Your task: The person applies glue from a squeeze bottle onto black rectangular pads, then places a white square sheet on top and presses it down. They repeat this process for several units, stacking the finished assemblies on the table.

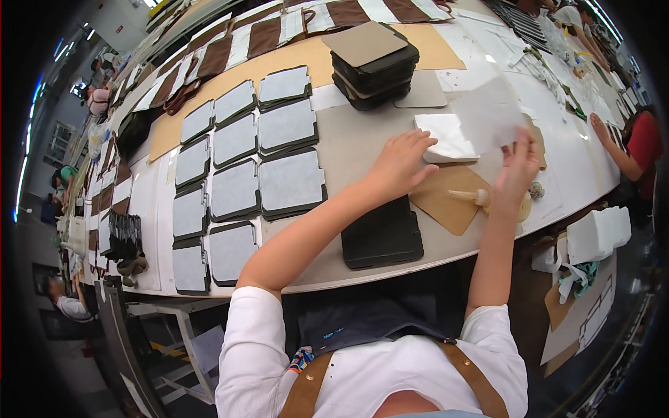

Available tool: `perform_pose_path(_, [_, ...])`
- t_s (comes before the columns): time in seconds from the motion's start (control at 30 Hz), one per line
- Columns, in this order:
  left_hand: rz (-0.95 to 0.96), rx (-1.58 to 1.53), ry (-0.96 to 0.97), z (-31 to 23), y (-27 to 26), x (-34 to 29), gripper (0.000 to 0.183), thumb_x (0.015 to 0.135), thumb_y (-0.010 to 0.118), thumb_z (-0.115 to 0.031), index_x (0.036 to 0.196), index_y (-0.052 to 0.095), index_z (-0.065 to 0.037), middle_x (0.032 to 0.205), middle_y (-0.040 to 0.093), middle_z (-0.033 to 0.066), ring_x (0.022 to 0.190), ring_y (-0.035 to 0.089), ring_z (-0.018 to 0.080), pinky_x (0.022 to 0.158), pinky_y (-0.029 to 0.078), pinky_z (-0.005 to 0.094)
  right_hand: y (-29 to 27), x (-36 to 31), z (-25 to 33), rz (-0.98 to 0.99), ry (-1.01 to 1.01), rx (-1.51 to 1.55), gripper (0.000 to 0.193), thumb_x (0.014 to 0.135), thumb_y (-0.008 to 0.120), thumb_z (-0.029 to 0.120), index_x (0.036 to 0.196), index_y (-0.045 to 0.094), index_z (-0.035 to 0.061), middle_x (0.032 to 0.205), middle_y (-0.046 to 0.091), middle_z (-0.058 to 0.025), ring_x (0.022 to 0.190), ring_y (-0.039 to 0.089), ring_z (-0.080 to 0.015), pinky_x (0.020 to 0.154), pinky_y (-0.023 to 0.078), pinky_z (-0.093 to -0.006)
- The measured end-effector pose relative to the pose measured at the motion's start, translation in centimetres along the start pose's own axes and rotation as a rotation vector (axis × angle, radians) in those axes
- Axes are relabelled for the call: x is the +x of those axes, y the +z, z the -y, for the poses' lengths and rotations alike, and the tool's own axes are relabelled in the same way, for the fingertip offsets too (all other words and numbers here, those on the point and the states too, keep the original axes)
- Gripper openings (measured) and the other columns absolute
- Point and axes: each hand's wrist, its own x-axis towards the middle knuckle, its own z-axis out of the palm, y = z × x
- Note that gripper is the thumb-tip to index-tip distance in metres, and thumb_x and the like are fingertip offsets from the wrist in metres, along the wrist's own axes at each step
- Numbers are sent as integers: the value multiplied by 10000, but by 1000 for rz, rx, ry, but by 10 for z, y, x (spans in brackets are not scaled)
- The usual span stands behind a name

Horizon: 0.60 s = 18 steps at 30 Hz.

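My right hand [519, 164] is pinched on the edge of a thin, translucent white sheet [493, 111], which is raised and slightly blurred. Its far edge stands above a stack of white sheets [449, 143]. My left hand [401, 164] has its fingers stretched out at the left side of that stack, fingertips at its edge. Below the left forearm lies a flat black panel [382, 237] near the table's front edge. A brown card [453, 205] sits under a pale bottle with a pointed nozzle [461, 194], partly hidden behind my right wrist.
Several rows of black panels topped with light grey sheets [233, 188] cover the table to the left. A tall pile of black panels [373, 73] stands at the back, a grey-beige board on top. Brown and white pieces [265, 35] lie beyond. A person in red [641, 143] is at the right.
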Motion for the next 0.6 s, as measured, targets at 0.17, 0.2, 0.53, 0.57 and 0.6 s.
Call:
perform_pose_path(0.17, [108, -638, -241, -40, -39, -1, 514, 1005, 598, -348, 1380, 503, -10, 1419, 538, 170, 1320, 509, 298, 1098, 391, 412, 17, -49, 55, 196, -461, -326, 107, 963, 647, 124, 994, 602, 33, 1061, 674, -74, 936, 652, -175, 860, 524, -313])
perform_pose_path(0.2, [85, -885, -327, -53, -44, -6, 521, 1018, 578, -364, 1382, 497, 1, 1405, 548, 164, 1309, 517, 281, 1093, 397, 402, 25, -66, 58, 324, -545, -452, 102, 939, 666, 95, 980, 603, 26, 1064, 677, -85, 936, 660, -197, 849, 529, -322])
perform_pose_path(0.53, [-297, -1294, -945, -78, -93, -74, 577, 1042, 530, -433, 1400, 479, 16, 1334, 565, 98, 1236, 533, 166, 1020, 446, 311, 29, -150, 59, 866, -737, -514, 352, 864, 753, 127, 1174, 637, 4, 1154, 657, -169, 1044, 642, -339, 874, 521, -410])
perform_pose_path(0.57, [-288, -1262, -1001, -82, -99, -78, 557, 1047, 523, -422, 1382, 500, 22, 1329, 572, 103, 1235, 536, 177, 1024, 441, 309, 24, -150, 52, 709, -668, -509, 416, 916, 730, 202, 1247, 599, -14, 1127, 652, -161, 1029, 631, -305, 900, 500, -392])
perform_pose_path(0.6, [-234, -1260, -989, -84, -102, -84, 561, 1048, 519, -422, 1385, 498, 25, 1334, 570, 105, 1235, 534, 177, 1023, 441, 309, 22, -150, 44, 683, -479, -420, 417, 926, 722, 210, 1251, 594, -17, 1118, 648, -149, 1019, 622, -285, 895, 494, -381])
